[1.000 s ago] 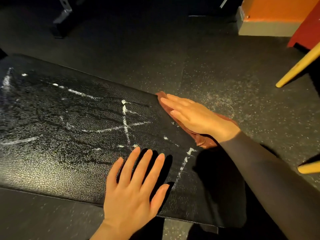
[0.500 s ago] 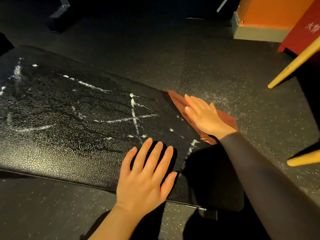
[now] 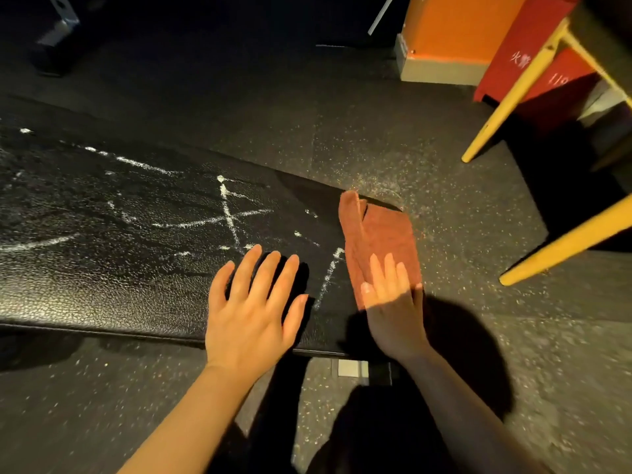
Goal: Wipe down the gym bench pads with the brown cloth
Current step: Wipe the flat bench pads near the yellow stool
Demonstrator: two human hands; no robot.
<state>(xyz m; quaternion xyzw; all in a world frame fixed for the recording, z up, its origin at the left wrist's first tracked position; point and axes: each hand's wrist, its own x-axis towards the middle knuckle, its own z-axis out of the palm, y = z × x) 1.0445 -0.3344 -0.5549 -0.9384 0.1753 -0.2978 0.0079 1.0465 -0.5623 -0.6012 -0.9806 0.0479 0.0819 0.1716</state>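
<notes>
Pressing brown cloth [image 3: 378, 234] flat w/ right hand [image 3: 393, 302] — left hand [image 3: 253, 309] spread on bench pad [image 3: 102, 251].

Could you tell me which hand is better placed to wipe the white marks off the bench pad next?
Probably the right hand: its straight fingers already press the brown cloth at the bench pad end. The left hand lies flat on the pad, bare.

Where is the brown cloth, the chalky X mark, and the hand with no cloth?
brown cloth [image 3: 379, 230]: head view, middle of the cloth.
chalky X mark [image 3: 229, 217]: head view, where its lines cross.
left hand [image 3: 251, 313]: head view, back of the hand.
</notes>
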